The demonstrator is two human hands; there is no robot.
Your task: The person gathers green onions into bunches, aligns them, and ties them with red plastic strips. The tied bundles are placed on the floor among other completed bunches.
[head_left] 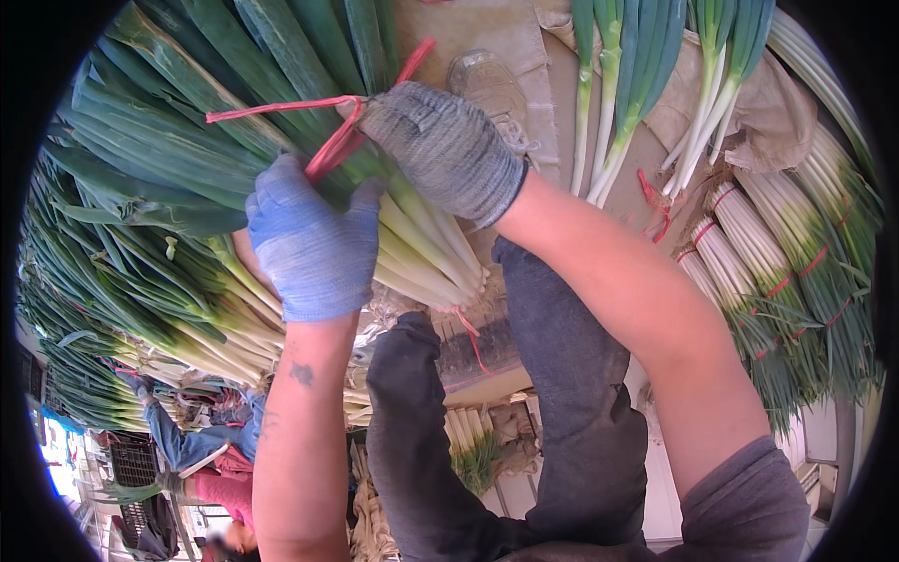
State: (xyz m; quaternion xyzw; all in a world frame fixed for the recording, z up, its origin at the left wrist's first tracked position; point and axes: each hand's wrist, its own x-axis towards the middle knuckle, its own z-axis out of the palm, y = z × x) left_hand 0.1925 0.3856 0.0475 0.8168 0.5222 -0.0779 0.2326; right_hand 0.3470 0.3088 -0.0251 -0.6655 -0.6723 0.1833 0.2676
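Note:
A thick bundle of large green onions [414,260] lies before me, its dark leaves spreading to the upper left and its white root ends pointing at my knees. Around its middle runs a red plastic tie [337,146]. My right hand [439,144], in a grey knit glove, grips this tie where its strands meet, and loose ends stick out on both sides. In a blue knit glove, my left hand [312,242] rests over the bundle just below the tie, thumb apart from the fingers. Its fingertips are hidden. Another red strand [474,341] hangs by the root ends.
Several loose green onions [621,119] lie at upper right, near red tie scraps [654,204]. Below them are tied bundles of thinner onions [758,246]. More onions [161,281] are heaped at left. Another person's sleeve [221,492] and a black crate [133,460] appear lower left.

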